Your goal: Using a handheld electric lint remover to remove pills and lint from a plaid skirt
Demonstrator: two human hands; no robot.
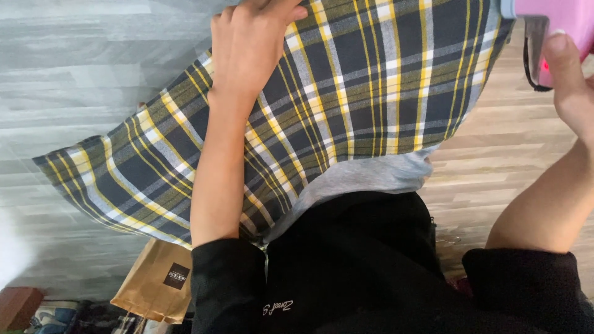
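A pleated plaid skirt [346, 93] in navy, yellow, grey and white lies spread across the upper middle of the view, with a grey lining showing at its lower edge. My left hand [250, 43] presses on the skirt's upper part, fingers curled at the top of the frame. My right hand [572, 80] is at the top right edge, thumb against a pink device [554, 31] with a dark loop hanging from it; only part of this device is visible. Black sleeves cover both my forearms.
Grey wood-pattern floor [74, 80] lies on the left and lighter beige wood flooring [495, 161] on the right. A brown paper bag [154, 281] with a dark square label lies at the bottom left, next to patterned fabric at the corner.
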